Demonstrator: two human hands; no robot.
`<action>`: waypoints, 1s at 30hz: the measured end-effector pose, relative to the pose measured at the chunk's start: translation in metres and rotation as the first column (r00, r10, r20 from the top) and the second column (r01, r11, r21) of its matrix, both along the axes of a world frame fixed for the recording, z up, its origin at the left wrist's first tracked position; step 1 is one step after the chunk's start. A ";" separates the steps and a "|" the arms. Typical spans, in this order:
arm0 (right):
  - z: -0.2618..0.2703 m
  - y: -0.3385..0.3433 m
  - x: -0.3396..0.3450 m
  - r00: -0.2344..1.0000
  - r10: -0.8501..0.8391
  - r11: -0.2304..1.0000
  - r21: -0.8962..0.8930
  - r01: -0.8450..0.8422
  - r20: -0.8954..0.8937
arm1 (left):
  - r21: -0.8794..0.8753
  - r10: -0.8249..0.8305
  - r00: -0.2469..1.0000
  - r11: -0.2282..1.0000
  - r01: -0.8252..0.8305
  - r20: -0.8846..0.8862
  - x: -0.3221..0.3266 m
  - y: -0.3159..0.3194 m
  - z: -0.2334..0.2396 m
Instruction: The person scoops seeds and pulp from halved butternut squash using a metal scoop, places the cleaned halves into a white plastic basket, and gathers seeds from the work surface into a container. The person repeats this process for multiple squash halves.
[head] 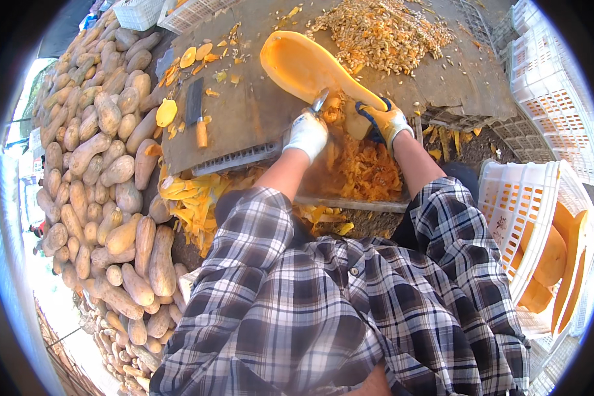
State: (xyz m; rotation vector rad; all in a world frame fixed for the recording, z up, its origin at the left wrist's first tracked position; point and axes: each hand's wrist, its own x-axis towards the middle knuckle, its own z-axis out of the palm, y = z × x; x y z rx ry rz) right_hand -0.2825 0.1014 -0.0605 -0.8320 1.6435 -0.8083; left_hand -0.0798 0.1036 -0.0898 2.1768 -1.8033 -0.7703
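Observation:
A peeled, hollowed squash half (297, 62) lies slantwise over the near edge of a worn board (237, 106), its cavity facing up. My right hand (388, 121), in a stained glove with dark blue parts, grips its narrow near end. My left hand (308, 133), in a white knit glove, is closed on a metal scraping tool (320, 100) whose blade meets the flesh beside loose orange pulp (332, 110). The tool's handle is hidden in the glove. Below the hands, stringy pulp (369, 171) fills a crate. A cleaver (196, 106) with a wooden handle rests on the board at the left.
Squash seeds (388, 34) are heaped at the board's far side. Many whole squashes (109, 114) are piled along the left. Yellow peelings (193, 198) lie by my left knee. A white plastic crate (517, 198) holding peeled squash pieces (549, 257) stands at the right, near stacked crates (549, 74).

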 end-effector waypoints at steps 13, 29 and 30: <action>-0.046 0.024 0.012 0.989 -0.149 0.930 -0.340 0.139 -0.003 | 0.158 -0.368 0.894 0.928 0.336 0.257 -0.021 -0.029 0.076; -0.019 0.026 0.006 0.934 -0.067 0.977 -0.214 -0.010 -0.351 | 0.075 -0.363 0.929 0.931 0.358 0.074 -0.029 0.016 0.083; -0.010 0.028 0.024 0.948 -0.038 0.970 -0.239 -0.040 -0.315 | -0.059 -0.224 0.970 0.974 0.220 -0.093 0.008 0.006 0.051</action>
